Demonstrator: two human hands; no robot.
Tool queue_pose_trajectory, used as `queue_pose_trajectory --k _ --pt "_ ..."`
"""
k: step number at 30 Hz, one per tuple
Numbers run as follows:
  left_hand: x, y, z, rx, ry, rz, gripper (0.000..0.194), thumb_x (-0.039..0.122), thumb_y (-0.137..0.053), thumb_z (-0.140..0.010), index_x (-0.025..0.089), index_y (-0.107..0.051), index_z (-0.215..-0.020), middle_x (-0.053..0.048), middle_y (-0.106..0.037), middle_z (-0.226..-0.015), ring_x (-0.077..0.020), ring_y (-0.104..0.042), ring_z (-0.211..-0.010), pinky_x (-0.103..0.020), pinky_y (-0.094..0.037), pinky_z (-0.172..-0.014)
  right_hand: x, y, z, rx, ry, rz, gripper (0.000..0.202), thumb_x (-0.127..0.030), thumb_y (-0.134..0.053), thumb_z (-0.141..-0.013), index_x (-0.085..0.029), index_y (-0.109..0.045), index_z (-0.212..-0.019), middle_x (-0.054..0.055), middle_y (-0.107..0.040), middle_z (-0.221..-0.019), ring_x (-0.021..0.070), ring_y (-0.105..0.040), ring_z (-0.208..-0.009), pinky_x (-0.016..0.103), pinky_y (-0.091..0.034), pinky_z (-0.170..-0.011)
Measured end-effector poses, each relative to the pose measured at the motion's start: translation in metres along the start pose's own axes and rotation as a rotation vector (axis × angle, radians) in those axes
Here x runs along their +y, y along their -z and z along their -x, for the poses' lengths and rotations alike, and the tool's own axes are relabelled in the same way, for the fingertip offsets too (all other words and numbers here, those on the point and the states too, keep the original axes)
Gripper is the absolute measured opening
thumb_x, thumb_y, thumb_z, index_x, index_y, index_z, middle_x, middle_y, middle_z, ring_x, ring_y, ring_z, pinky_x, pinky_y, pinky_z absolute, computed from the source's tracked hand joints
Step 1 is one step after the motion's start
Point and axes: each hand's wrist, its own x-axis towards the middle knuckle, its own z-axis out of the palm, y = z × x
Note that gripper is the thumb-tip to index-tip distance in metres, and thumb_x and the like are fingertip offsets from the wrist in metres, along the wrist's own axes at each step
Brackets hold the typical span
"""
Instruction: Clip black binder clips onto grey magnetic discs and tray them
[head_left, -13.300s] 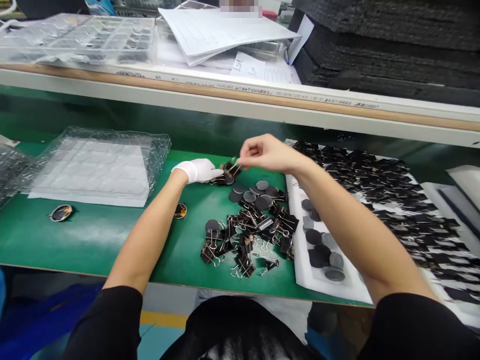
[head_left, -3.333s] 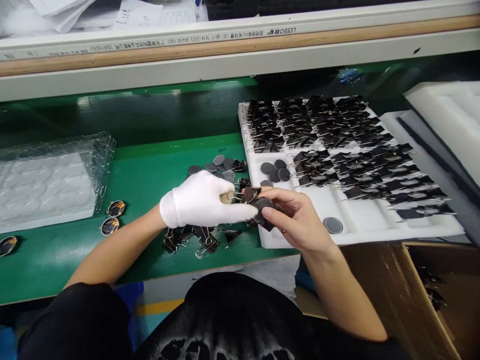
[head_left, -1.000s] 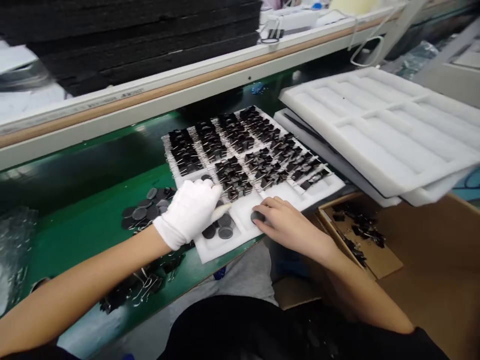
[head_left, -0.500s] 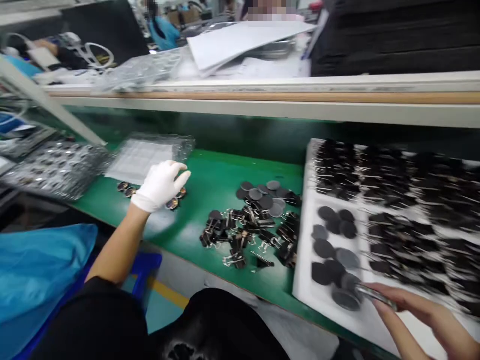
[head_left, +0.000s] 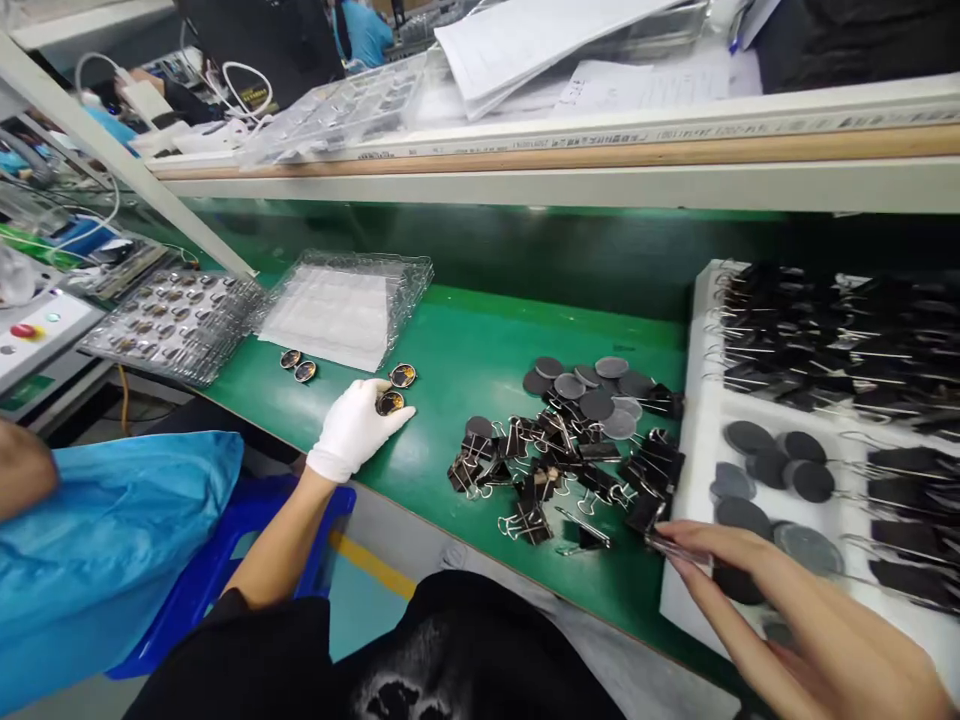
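My left hand (head_left: pixel 356 428), in a white glove, has its thumb and fingers around a small round part (head_left: pixel 390 403) with a metal rim and dark gold face. A matching round part (head_left: pixel 403 375) lies just beyond it. Two more round parts (head_left: pixel 304 371) are to the left. My bare right hand (head_left: pixel 795 610) pinches a thin, shiny piece (head_left: pixel 679 549) seen edge-on; its exact kind is unclear. That piece is over the left edge of the white tray (head_left: pixel 694 480), close to a pile of black binder clips (head_left: pixel 551 465). Dark discs (head_left: pixel 596 403) lie behind the clips.
Rows of binder clips and loose discs (head_left: pixel 750 437) fill the white tray. Clear plastic trays (head_left: pixel 341 300) stand at the back left, beside a stack holding round parts (head_left: pixel 176 320). A shelf edge (head_left: pixel 525 185) crosses above the green table (head_left: pixel 465 345). A person's blue sleeve (head_left: pixel 142 530) is at left.
My view has shifted left. My left hand has come down around a round part. My right hand has moved left with the thin piece, from over the tray's discs to the tray's edge.
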Motion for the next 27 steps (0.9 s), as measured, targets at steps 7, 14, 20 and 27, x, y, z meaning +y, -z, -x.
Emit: queue_pose_trajectory --k 7,14,20,27 --pt "0.054 0.017 0.022 0.045 -0.426 0.176 0.072 0.054 -0.08 -0.079 0.018 -0.055 -0.136 -0.01 -0.076 -0.112 -0.0241 -0.074 -0.1 -0.035 -0.058 -0.095 -0.04 -0.026 -0.025 0.124 0.176 -0.133 0.025 -0.013 -0.068 -0.091 -0.024 -0.07 -0.113 0.008 -0.077 -0.114 0.0234 -0.077 -0.1 0.038 -0.069 -0.085" --pt "0.16 0.049 0.007 -0.266 -1.09 0.25 0.08 0.06 -0.076 -0.08 0.022 -0.05 -0.145 -0.007 -0.077 -0.107 -0.0254 -0.075 -0.094 -0.035 -0.057 -0.085 -0.049 -0.057 -0.031 0.32 0.326 -0.187 0.061 0.002 -0.065 -0.086 -0.026 -0.062 -0.141 0.01 -0.069 -0.137 0.0297 -0.071 -0.122 0.049 -0.067 -0.097" --pt "0.193 0.037 -0.003 -0.218 -1.254 0.242 0.07 0.056 -0.065 -0.091 0.02 -0.044 -0.146 -0.011 -0.075 -0.116 -0.0264 -0.073 -0.096 -0.036 -0.054 -0.084 -0.037 -0.043 -0.02 0.34 0.332 -0.143 0.064 0.002 -0.066 -0.086 -0.027 -0.061 -0.143 0.011 -0.074 -0.123 0.0315 -0.07 -0.12 0.052 -0.067 -0.091" --pt "0.205 0.031 -0.004 -0.186 -1.405 0.171 0.031 0.045 -0.053 -0.101 0.019 -0.051 -0.118 -0.005 -0.066 -0.082 -0.0198 -0.063 -0.066 -0.032 -0.041 -0.059 -0.047 -0.033 -0.024 0.304 -0.143 -0.359 0.026 -0.013 -0.072 -0.089 -0.028 -0.075 -0.11 0.005 -0.07 -0.095 0.0193 -0.068 -0.085 0.037 -0.062 -0.074"
